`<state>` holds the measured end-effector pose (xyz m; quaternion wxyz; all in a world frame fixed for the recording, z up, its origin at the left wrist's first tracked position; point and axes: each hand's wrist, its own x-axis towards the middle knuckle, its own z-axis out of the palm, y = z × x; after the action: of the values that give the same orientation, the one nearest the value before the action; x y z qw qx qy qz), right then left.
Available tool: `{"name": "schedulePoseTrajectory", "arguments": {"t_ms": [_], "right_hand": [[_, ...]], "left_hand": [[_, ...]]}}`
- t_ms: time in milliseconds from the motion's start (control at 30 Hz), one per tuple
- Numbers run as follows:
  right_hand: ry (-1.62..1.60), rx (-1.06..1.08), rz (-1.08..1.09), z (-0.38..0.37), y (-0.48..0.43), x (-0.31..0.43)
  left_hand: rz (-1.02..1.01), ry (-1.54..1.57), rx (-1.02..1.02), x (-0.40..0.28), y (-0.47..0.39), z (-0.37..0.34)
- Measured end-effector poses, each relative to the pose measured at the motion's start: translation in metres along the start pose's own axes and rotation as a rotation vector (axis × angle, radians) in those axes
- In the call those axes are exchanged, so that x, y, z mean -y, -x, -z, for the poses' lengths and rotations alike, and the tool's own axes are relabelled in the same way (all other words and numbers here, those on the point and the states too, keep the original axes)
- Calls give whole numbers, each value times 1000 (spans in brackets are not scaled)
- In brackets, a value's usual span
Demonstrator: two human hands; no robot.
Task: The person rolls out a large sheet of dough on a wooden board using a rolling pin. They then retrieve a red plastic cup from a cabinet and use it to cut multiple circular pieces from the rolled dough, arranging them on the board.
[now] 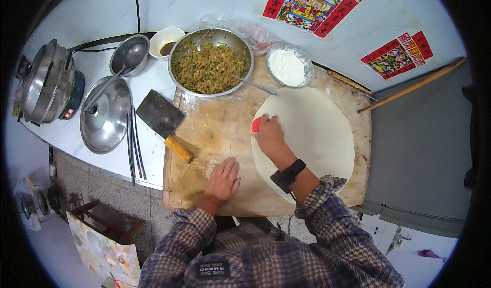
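Note:
A large, thin round sheet of rolled dough (310, 131) covers the right part of a wooden board (215, 119). My right hand (270, 134) grips a round red object (259, 124), perhaps a cutter or lid, against the sheet's left edge. Fingers hide much of it. Palm down on the bare wood, my left hand (223, 180) lies flat, holding nothing, with its thumb apart. Up and left of it rests a cleaver (161, 113), its wooden handle (179, 149) pointing towards me.
Behind the board's middle stands a steel bowl of chopped filling (211, 63) with a spoon (255, 85). A bowl of flour (289, 66) touches the sheet's far edge. Leftward are a pan lid (109, 129), chopsticks (135, 146) and an electric pot (50, 85). A rolling pin (410, 86) lies right.

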<state>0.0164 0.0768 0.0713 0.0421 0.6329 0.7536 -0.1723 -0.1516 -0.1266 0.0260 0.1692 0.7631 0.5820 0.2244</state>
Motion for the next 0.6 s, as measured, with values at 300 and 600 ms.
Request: {"name": "schedulePoseTrajectory", "arguments": {"t_ms": [300,600], "right_hand": [[173,-24,-40,-7,1,18],[123,53,-44,2,-1,18]], "left_hand": [[-25,-43,29,7,-1,-3],[-36,-72,64,7,4,1]]}}
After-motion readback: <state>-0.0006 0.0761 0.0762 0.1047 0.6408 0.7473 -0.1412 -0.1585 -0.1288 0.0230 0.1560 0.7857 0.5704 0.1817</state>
